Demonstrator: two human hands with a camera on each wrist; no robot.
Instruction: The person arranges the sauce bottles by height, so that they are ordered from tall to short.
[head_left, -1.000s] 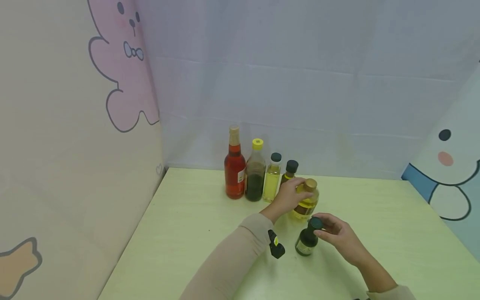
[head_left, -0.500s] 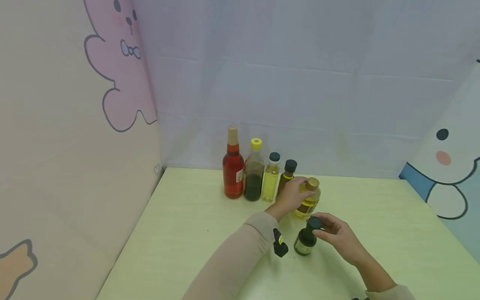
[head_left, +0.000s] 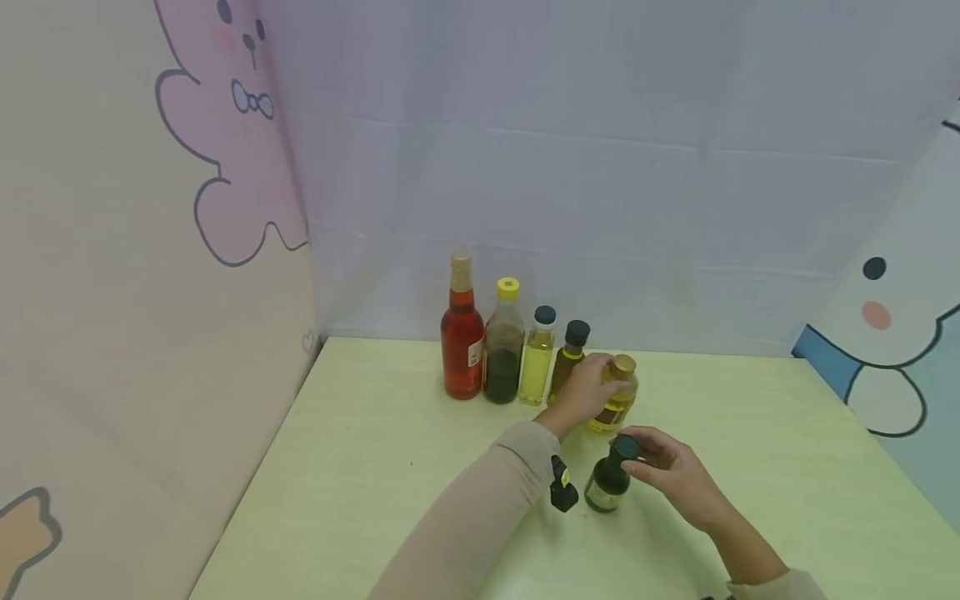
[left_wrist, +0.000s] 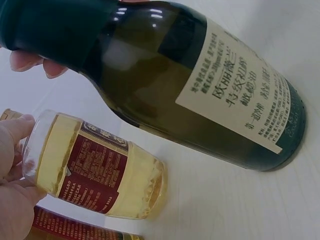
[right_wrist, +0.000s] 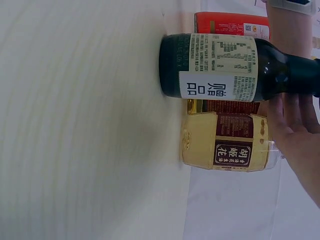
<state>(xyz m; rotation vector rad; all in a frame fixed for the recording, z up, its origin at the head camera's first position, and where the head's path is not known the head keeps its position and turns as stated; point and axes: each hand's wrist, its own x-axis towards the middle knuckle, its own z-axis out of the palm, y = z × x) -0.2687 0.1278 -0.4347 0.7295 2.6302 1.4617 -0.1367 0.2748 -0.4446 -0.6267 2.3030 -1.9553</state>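
In the head view my left hand (head_left: 583, 392) grips a squat bottle of golden oil (head_left: 619, 408) near its shoulder, below the gold cap. A dark red label (left_wrist: 92, 167) shows on this bottle in the left wrist view. Closer to me, my right hand (head_left: 678, 475) pinches the neck of a small dark green olive oil bottle (head_left: 606, 485) between thumb and fingers. Its cap is dark green, and pale labels (right_wrist: 225, 67) cover its body. Both bottles look upright, set a short distance apart. The left fingers' far side is hidden.
Left of my left hand, a row runs along the back: a tall red bottle (head_left: 462, 350), a yellow-capped dark bottle (head_left: 502, 367), a slim pale-yellow bottle (head_left: 536, 367) and a black-capped brown bottle (head_left: 564, 367). Cloth hangs behind the pale table (head_left: 360, 467).
My left hand and the golden oil bottle have shifted slightly right, away from the row, which uncovers more of the brown bottle. My right hand keeps its hold on the green bottle.
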